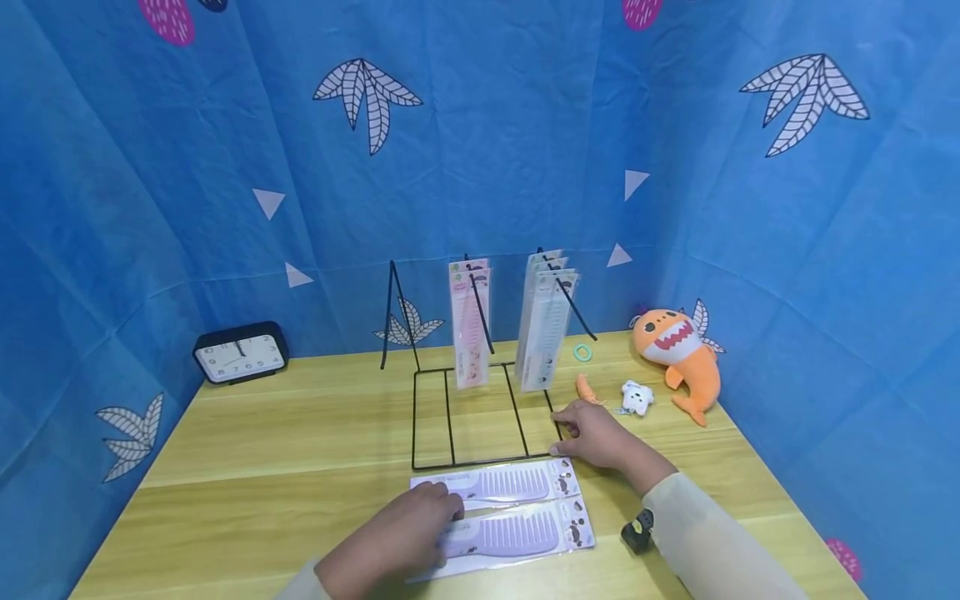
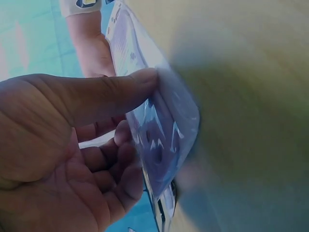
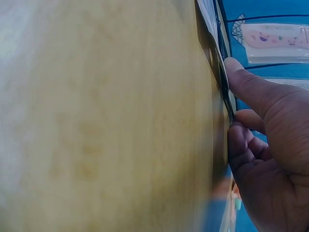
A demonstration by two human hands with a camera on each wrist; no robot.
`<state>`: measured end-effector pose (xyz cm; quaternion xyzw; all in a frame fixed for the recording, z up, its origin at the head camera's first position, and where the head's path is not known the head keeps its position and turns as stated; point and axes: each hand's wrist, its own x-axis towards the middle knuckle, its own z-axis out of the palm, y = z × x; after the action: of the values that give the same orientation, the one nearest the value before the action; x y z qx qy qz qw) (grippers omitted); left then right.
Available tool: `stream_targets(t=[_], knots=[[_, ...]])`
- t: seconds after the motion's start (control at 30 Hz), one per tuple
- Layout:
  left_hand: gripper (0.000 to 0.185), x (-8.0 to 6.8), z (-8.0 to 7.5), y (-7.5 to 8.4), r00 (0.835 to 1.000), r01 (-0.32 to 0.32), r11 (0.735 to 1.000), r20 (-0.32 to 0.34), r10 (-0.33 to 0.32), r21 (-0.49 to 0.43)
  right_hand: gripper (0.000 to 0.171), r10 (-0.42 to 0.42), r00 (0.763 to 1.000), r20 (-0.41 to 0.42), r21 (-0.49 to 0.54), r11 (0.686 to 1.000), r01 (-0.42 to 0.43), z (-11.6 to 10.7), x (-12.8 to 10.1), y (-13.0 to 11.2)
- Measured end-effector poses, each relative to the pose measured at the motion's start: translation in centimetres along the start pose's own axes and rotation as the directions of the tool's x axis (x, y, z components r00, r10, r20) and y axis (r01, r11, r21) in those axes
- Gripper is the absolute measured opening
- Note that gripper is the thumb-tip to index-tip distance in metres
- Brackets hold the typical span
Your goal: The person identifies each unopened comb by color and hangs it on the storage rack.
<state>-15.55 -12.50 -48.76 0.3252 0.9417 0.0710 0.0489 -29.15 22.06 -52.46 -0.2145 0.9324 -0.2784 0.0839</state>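
on the wooden table [image 1: 262, 467], left hand [image 1: 397, 542] pinches the nearer packaged lilac comb [image 1: 517, 533]; right hand [image 1: 596, 433] grips the black wire rack [image 1: 450, 417] corner; shark plush [image 1: 678, 354], clock [image 1: 242, 353] stand apart

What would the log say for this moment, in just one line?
left hand: pinches packaged purple comb on table | right hand: holds black wire rack corner | rack: pink and pale comb packs hanging

A clock [image 1: 241, 353] stands far left on the bench [image 1: 262, 467], a shark toy [image 1: 677, 350] (orange) far right.
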Motion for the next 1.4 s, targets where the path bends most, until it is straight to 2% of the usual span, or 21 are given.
stream_targets(t=[0.2,0.43,0.67,0.9,1.03,1.2,1.33,1.4], knots=[[0.043,-0.4,-0.4,-0.5,1.000,0.005,1.000,-0.019,-0.005,-0.001,0.066,0.011,1.000,0.000,-0.005,1.000,-0.011,-0.1,0.0,-0.1],[0.024,-1.3,-2.3,-0.9,0.999,-0.004,1.000,-0.034,0.003,-0.029,0.066,0.012,1.000,0.000,-0.006,1.000,-0.012,-0.1,-0.1,-0.1],[0.037,-2.8,-4.2,-1.8,0.998,-0.061,0.997,-0.033,0.059,-0.052,0.065,0.002,1.000,-0.002,-0.005,1.000,-0.002,-0.1,-0.1,-0.2],[0.042,-4.1,-5.6,-2.6,1.000,-0.019,0.992,-0.002,0.019,-0.125,0.065,-0.005,1.000,-0.001,-0.002,1.000,0.005,-0.3,-0.2,-0.3],[0.040,-4.5,-6.3,-3.1,0.999,0.008,0.988,-0.035,-0.014,-0.153,0.065,-0.009,1.000,-0.002,-0.004,1.000,0.009,-0.3,-0.2,-0.3],[0.038,-4.6,-6.7,-4.2,0.993,0.019,0.975,-0.113,-0.045,-0.219,0.065,-0.004,1.000,0.003,-0.002,1.000,0.004,-0.2,-0.2,-0.2],[0.036,-4.2,-6.3,-5.6,0.984,0.010,0.948,-0.163,-0.065,-0.318,0.065,0.001,1.000,0.005,0.005,1.000,-0.001,-0.2,-0.1,-0.2],[0.034,-4.0,-5.9,-6.3,0.980,0.015,0.926,-0.176,-0.088,-0.377,0.066,-0.003,1.000,0.004,0.004,1.000,0.003,-0.2,-0.1,-0.2]])
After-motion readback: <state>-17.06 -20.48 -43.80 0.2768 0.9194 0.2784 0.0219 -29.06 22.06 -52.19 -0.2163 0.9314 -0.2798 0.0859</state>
